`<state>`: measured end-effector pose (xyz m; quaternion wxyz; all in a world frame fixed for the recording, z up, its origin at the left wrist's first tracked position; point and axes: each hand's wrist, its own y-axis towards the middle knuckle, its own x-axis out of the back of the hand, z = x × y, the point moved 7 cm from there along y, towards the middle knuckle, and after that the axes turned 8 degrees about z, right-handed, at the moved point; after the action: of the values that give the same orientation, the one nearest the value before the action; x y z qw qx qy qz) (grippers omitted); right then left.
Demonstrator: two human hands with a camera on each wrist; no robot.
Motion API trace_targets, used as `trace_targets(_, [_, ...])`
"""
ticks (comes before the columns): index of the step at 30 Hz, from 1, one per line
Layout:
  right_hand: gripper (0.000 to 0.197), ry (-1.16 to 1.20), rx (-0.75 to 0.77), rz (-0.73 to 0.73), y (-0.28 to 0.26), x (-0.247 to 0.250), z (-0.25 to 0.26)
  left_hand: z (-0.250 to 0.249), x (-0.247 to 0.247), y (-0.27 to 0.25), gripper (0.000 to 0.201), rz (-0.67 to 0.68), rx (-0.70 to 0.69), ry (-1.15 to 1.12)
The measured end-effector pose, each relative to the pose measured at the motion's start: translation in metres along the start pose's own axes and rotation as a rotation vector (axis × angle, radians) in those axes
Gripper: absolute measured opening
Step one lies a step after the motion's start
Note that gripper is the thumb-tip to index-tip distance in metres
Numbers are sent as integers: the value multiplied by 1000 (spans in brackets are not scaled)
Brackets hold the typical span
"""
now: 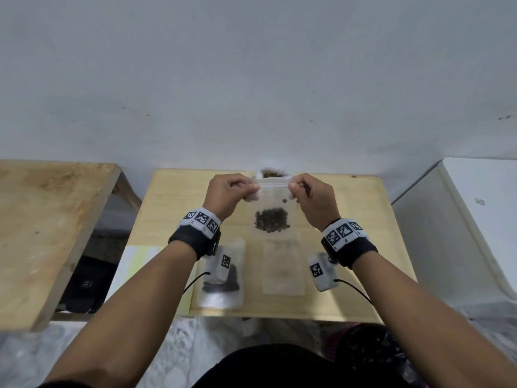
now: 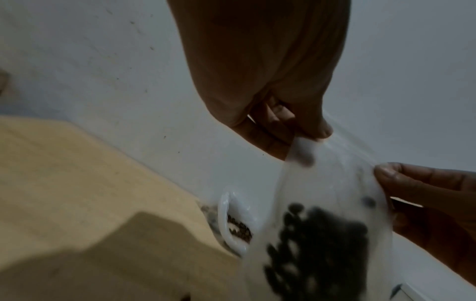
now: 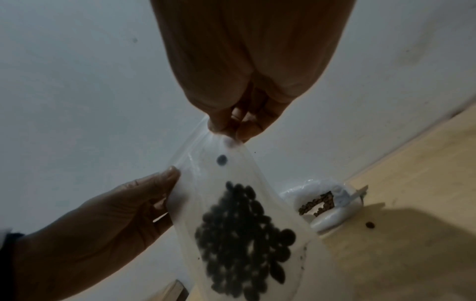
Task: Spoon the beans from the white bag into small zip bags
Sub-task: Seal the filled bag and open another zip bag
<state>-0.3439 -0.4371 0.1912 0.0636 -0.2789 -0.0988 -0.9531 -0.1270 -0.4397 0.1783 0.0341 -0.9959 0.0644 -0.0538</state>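
A small clear zip bag (image 1: 272, 210) with dark beans in its lower half hangs above the light wooden table (image 1: 173, 208). My left hand (image 1: 233, 191) pinches its top left corner and my right hand (image 1: 309, 194) pinches its top right corner. In the left wrist view the zip bag (image 2: 332, 183) hangs from my left hand (image 2: 304, 130); in the right wrist view the zip bag (image 3: 231, 203) hangs from my right hand (image 3: 231, 126). The white bag (image 1: 272, 172) of beans stands open at the table's far edge, behind the held bag.
A filled zip bag (image 1: 222, 278) lies near the table's front left, an empty one (image 1: 282, 267) beside it. A loose bean (image 3: 370, 224) lies on the table near the white bag (image 3: 324, 203). A second wooden table (image 1: 50, 225) stands left, a white surface (image 1: 475, 219) right.
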Motion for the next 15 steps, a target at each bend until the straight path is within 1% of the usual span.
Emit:
trace_targets(3, [14,49,-12,10,-19,-8,2,11,-3,-24,4,-69,29,-95])
trace_targets(6, [13,140,-71,39,-37,-19,0,27,-9,-51,9,-80,96,-186])
trace_targets(8, [12,206,-117,91,-47,-32,-3,38,-8,-68,13,-93,127,-203])
trace_targets(10, [16,225,-193,156,-57,-47,-14,49,-2,-85,18,-117,159,-209])
trace_targets(12, [22,137,-275,180,-65,-56,-31,63,10,-97,20,-142,196,-205])
trace_targets(15, [24,-106,-449,220,-82,-64,-71,88,30,-108,16,-184,264,-161])
